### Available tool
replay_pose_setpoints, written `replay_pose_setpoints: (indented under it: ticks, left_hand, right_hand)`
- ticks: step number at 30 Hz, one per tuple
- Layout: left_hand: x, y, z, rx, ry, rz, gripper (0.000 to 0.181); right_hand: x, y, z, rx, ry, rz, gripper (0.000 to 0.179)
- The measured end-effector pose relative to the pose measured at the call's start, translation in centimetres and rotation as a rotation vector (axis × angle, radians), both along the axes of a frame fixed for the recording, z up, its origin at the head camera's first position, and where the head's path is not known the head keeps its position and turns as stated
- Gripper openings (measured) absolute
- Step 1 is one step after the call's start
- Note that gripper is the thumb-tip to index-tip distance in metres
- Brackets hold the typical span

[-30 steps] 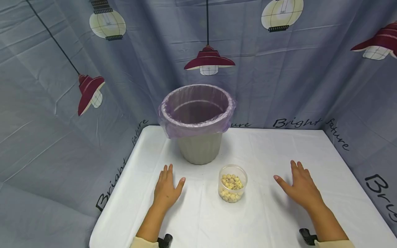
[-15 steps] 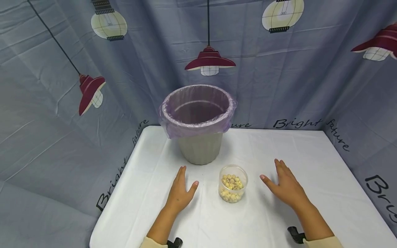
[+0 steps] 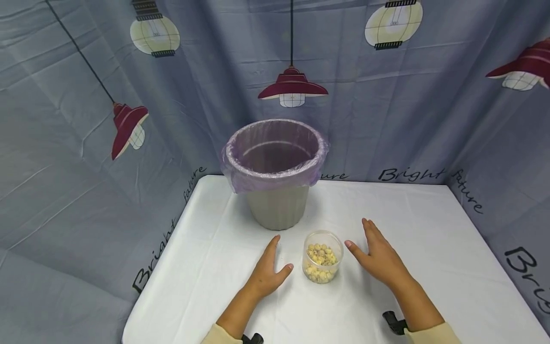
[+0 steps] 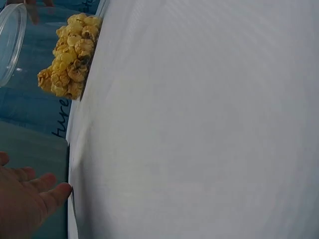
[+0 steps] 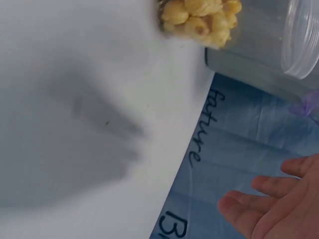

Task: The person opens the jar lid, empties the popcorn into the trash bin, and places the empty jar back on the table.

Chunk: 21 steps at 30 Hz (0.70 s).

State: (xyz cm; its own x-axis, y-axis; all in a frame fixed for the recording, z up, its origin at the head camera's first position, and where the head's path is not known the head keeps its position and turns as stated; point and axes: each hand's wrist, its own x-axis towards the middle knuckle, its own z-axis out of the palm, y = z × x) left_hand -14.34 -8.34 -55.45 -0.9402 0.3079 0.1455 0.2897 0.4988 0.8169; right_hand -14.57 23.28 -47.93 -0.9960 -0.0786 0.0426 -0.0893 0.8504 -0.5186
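Note:
A clear plastic jar without a lid (image 3: 322, 257), partly filled with yellow popcorn (image 4: 72, 55), stands upright on the white table. My left hand (image 3: 266, 272) hovers just left of it, fingers extended and thumb spread toward the jar. On the other side my right hand (image 3: 380, 255) faces it with straight fingers, its thumb tip close to the jar's rim. Both hands are apart from the jar and hold nothing. In the right wrist view, the right hand's fingers (image 5: 269, 199) are loosely extended, and the popcorn shows through the jar wall.
A grey trash bin (image 3: 277, 205) lined with a purple plastic bag (image 3: 275, 179) stands behind the jar. The white-covered table (image 3: 429, 229) is bordered by a blue-grey curtain (image 3: 369, 119) printed with lamps and lettering. Black straps (image 3: 394, 322) circle the wrists.
Both hands have moved inward, the left one to the right and the right one to the left, narrowing the space around the jar. The jar and bin stay put.

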Motion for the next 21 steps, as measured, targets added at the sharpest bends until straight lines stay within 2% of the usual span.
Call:
replay_pose_setpoints:
  ticks: [6,13,21]
  left_hand:
    - [-0.1,0.8,-0.3,0.045,-0.055,-0.042,0.090]
    - [-0.5,2.1,0.2,0.075,-0.081,-0.113,0.092]
    - [-0.8,3.4,0.4,0.093,-0.118,-0.145,0.097]
  right_hand:
    - [-0.2,-1.4,0.3,-0.008,0.009,0.025,0.094]
    - [-0.3,-2.8,0.4,0.000,0.008,0.042,0.096]
    - [-0.2,-4.0,0.3,-0.021,0.011,0.068,0.096]
